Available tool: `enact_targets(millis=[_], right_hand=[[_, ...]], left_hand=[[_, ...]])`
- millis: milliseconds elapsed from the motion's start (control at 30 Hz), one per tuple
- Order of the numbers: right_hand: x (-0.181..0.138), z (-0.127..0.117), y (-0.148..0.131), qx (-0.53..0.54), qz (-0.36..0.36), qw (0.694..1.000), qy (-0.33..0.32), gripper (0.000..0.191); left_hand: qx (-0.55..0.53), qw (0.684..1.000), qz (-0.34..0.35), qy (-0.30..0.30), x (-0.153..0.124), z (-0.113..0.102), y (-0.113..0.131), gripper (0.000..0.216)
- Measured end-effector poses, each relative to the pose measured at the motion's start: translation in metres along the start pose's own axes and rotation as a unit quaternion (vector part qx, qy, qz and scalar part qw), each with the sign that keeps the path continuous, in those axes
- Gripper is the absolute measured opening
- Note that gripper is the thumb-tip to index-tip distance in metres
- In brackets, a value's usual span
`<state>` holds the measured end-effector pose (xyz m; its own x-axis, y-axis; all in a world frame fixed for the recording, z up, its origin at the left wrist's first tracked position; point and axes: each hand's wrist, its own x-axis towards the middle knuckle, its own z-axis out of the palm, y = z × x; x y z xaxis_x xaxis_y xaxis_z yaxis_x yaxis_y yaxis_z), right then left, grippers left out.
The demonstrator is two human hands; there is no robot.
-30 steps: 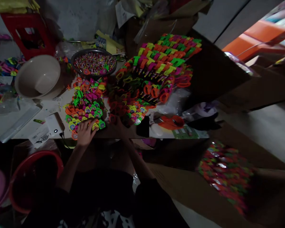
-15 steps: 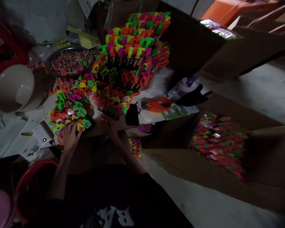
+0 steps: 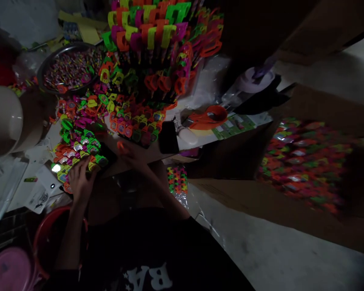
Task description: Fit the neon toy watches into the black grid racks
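Rows of toy watches [image 3: 75, 150] in neon orange, yellow, green and pink lie on a dark tray or board at the table's near edge. My left hand [image 3: 79, 180] rests on their near side with its fingers apart, touching the yellow ones. To the right, my right hand [image 3: 132, 157] is closed on an orange toy watch [image 3: 120, 148]; it is blurred and dim, so its detail is hard to see. Behind my hands lies a loose heap of toy watches [image 3: 79, 106]. Beside that heap stands a tall rack of toy watches [image 3: 151, 36].
A metal bowl [image 3: 42, 76] holds small colourful pieces. A beige tub [image 3: 6, 121] is at the left. Orange scissors [image 3: 210, 116] and a black phone [image 3: 168, 137] lie right of the rack. An open cardboard box [image 3: 230, 198] with many toy watches stands at the right.
The camera view has shifted and come closer to the table. My left hand's fingers are more bent over the watches. My right hand still has the orange toy watch.
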<state>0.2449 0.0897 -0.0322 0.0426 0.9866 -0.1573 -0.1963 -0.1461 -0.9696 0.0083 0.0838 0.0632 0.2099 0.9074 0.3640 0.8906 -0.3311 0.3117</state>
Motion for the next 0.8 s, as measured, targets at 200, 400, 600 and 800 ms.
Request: enact_targets(millis=[200,400,600,800], right_hand=[[0.017,0.010,-0.007,-0.028,-0.058,0.998,-0.029,0.037],[0.030,0.018,-0.015,-0.091,-0.073,0.992,-0.057,0.033],[0.015,0.018,-0.030,-0.139,-0.060,0.982,-0.110,0.029],[0.011,0.022,-0.054,-0.191,-0.052,0.970,-0.143,0.027]], left_hand=[[0.013,1.000,0.000,-0.023,-0.001,-0.003,0.002,0.054],[0.033,0.999,0.012,-0.022,-0.003,-0.005,0.004,0.054],[0.030,0.999,0.004,-0.029,-0.004,-0.008,0.011,0.046],[0.011,0.998,-0.017,-0.051,-0.003,-0.009,0.013,0.045]])
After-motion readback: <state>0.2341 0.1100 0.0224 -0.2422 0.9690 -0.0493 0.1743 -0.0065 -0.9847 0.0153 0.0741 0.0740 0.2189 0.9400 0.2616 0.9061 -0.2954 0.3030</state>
